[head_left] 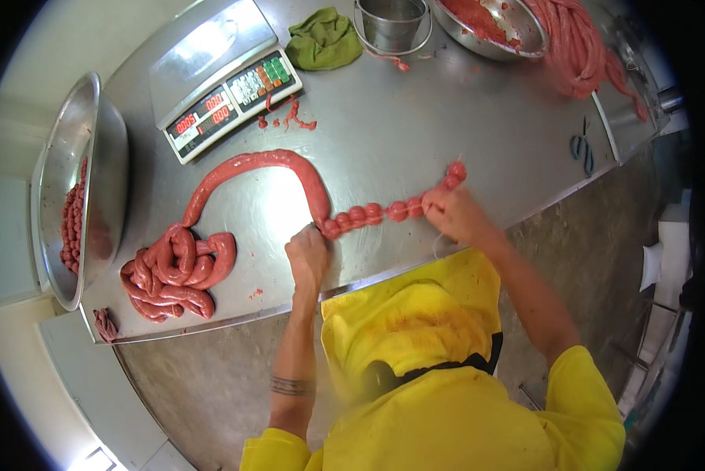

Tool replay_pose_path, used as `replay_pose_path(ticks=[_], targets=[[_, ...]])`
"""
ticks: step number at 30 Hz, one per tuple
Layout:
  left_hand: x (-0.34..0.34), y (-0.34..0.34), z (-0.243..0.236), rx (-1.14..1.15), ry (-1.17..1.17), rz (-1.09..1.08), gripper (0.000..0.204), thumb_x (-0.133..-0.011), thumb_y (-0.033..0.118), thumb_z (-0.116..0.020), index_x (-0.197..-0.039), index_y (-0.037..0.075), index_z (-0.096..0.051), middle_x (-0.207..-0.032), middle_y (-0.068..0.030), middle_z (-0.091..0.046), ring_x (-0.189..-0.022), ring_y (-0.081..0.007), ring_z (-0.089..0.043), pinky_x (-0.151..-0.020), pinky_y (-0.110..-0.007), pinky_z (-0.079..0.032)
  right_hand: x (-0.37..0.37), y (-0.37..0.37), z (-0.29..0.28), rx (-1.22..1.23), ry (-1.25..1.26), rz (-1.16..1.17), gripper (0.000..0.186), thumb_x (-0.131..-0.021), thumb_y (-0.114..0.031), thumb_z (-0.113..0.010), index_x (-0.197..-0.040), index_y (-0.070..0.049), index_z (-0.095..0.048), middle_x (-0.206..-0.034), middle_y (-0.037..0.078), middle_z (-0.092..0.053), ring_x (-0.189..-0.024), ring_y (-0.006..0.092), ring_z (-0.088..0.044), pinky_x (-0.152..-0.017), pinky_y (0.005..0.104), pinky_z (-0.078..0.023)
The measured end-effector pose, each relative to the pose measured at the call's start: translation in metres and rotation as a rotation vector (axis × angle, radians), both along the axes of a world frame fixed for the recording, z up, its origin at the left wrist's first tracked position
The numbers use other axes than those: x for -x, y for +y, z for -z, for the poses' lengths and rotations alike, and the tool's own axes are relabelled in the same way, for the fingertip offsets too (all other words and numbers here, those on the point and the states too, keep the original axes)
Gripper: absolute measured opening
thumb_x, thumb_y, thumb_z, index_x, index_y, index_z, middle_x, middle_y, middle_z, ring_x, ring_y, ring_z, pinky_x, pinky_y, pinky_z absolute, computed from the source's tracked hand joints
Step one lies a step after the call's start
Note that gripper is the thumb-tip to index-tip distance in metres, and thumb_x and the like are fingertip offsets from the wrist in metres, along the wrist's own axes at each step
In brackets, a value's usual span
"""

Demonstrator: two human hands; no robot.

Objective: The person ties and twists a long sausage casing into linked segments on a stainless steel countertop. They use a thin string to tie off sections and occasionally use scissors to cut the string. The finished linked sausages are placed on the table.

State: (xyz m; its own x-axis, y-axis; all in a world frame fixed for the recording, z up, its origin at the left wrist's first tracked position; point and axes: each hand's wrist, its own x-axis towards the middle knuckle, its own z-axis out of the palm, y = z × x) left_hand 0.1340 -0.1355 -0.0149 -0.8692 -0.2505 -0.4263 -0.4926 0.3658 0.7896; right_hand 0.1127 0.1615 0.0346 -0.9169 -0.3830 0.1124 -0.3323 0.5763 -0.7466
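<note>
A long raw sausage [246,161] curves across the steel table, its right part tied into a row of small round links [368,213] with pale string. My left hand [309,251] is closed in a fist beside the spot where the smooth casing meets the links, pinching the string. Over the right part of the row my right hand [453,216] is closed on the string, and a thin loop hangs below it. The last links [454,174] stick out beyond that hand. At the left, untied sausage [176,271] lies in a coiled heap.
A large steel bowl [113,173] with small tied links stands far left, next to a digital scale [227,102]. A green cloth [323,39], steel bucket [394,27], bowl of minced meat [517,49] and more casing [576,55] lie behind. Scissors [582,151] rest at right.
</note>
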Motion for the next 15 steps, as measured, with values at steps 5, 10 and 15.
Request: replay_pose_path(ticks=[5, 10, 15], targets=[[-0.02, -0.023, -0.019, 0.481, 0.469, 0.24, 0.019, -0.094, 0.011, -0.06, -0.106, -0.001, -0.067, -0.071, -0.0159, -0.066, -0.074, -0.0244, -0.066, -0.075, -0.038, -0.053, -0.006, -0.021, -0.02, -0.039, -0.171, -0.175, 0.008, -0.09, -0.008, -0.06, -0.089, -0.004, -0.067, -0.073, 0.015, -0.065, -0.075, 0.033, -0.062, -0.076, 0.0455, -0.047], [-0.016, -0.029, 0.002, -0.566, 0.473, 0.522, 0.034, -0.091, -0.007, -0.059, -0.125, -0.004, -0.06, -0.121, -0.0161, -0.063, -0.09, -0.0282, -0.066, -0.083, -0.038, -0.052, -0.006, -0.077, -0.026, 0.403, -0.43, -0.19, 0.016, -0.092, -0.007, -0.058, -0.105, -0.002, -0.066, -0.085, 0.017, -0.068, -0.085, 0.033, -0.065, -0.076, 0.0449, -0.048], [-0.03, -0.008, 0.019, -1.392, 0.324, -0.892, 0.032, -0.097, -0.006, -0.065, -0.129, -0.009, -0.062, -0.121, -0.0158, -0.068, -0.11, -0.0249, -0.069, -0.084, -0.025, -0.057, -0.012, -0.123, -0.006, -0.017, -0.092, -0.14, 0.033, -0.096, -0.013, -0.059, -0.126, 0.003, -0.057, -0.094, 0.022, -0.069, -0.09, 0.0426, -0.066, -0.077, 0.0515, -0.051]])
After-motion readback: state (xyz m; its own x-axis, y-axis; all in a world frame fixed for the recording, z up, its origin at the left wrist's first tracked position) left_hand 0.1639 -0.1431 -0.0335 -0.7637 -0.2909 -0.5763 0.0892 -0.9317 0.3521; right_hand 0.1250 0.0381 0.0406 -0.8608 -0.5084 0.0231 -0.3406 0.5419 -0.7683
